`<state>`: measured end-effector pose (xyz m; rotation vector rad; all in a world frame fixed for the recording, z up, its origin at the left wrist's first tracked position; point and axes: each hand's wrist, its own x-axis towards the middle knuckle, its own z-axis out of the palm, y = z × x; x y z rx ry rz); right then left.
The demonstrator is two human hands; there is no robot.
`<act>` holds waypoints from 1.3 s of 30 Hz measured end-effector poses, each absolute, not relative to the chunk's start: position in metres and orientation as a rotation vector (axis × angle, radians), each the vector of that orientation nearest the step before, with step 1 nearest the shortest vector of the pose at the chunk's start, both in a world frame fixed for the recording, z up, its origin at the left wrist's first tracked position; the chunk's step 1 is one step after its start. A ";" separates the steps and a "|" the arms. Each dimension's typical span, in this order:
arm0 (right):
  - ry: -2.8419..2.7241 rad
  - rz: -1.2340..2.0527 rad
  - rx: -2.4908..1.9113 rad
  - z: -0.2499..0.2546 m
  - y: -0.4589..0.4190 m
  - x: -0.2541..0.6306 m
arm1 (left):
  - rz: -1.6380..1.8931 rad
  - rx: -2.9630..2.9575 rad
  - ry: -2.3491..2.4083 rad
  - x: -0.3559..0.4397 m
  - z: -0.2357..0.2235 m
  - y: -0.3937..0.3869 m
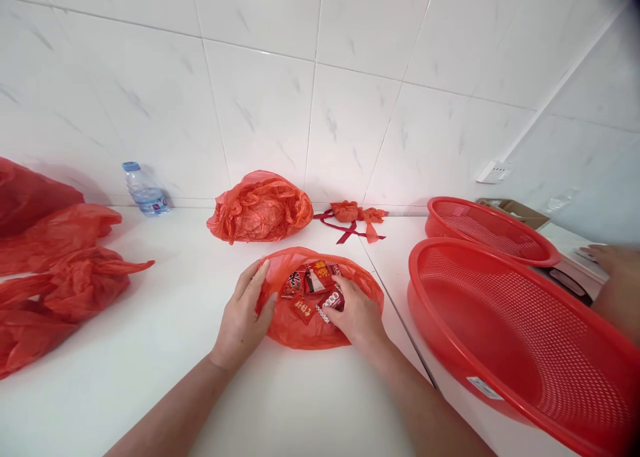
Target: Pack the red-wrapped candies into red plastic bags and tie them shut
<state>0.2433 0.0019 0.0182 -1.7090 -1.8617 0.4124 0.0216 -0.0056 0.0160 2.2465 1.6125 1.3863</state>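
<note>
A red plastic bag [300, 336] lies spread on the white table in front of me, its mouth facing up. Several small red snack packets [294, 284] rest inside it, some with yellow or white print. My left hand [243, 317] is at the bag's left rim, thumb and fingers apart. My right hand [360, 314] reaches over the right side of the bag. Its thumb and fingers pinch a dark red packet with white lettering [334, 300]; part of that packet is hidden beneath the fingers.
Two red plastic baskets [480, 324] stand at right, a cardboard box [515, 210] behind them. Another person's hand [607, 260] shows at far right. A crumpled red bag [260, 207], red ribbon scraps [350, 220] and a water bottle [146, 190] sit near the wall. More red bags [65, 284] lie left.
</note>
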 end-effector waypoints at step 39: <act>-1.940 0.422 -1.963 0.038 -0.001 0.253 | 1.309 2.165 1.655 0.027 0.014 -0.005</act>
